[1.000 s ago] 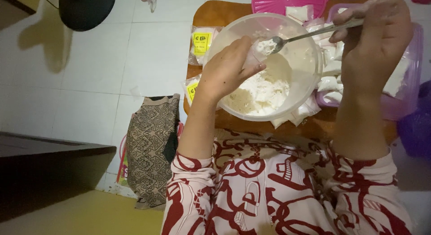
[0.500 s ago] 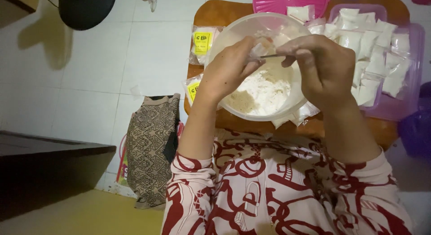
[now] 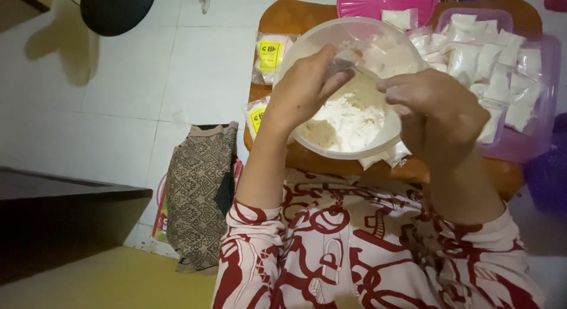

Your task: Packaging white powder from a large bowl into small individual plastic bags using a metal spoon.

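My left hand [image 3: 304, 90] pinches a small clear plastic bag [image 3: 348, 59] above the far side of a translucent bowl [image 3: 307, 46]. White powder [image 3: 351, 117] lies in the bowl's bottom. My right hand [image 3: 437, 111] is curled over the bowl's right rim, fingers pointing toward the left hand. The spoon it held a moment ago is hidden under the fingers. Both hands are close together over the bowl.
A purple tub [image 3: 546, 93] with several small white filled packets [image 3: 472, 55] stands right of the bowl on a brown wooden table [image 3: 289, 16]. A pink lid [image 3: 384, 2] lies behind. Yellow-labelled packets [image 3: 269, 52] sit at the table's left edge. A patterned bag [image 3: 198, 191] rests on the floor.
My right hand came from the purple tub's side to the bowl with the spoon, then dropped lower over the right rim. The left hand stayed at the bowl holding the bag.
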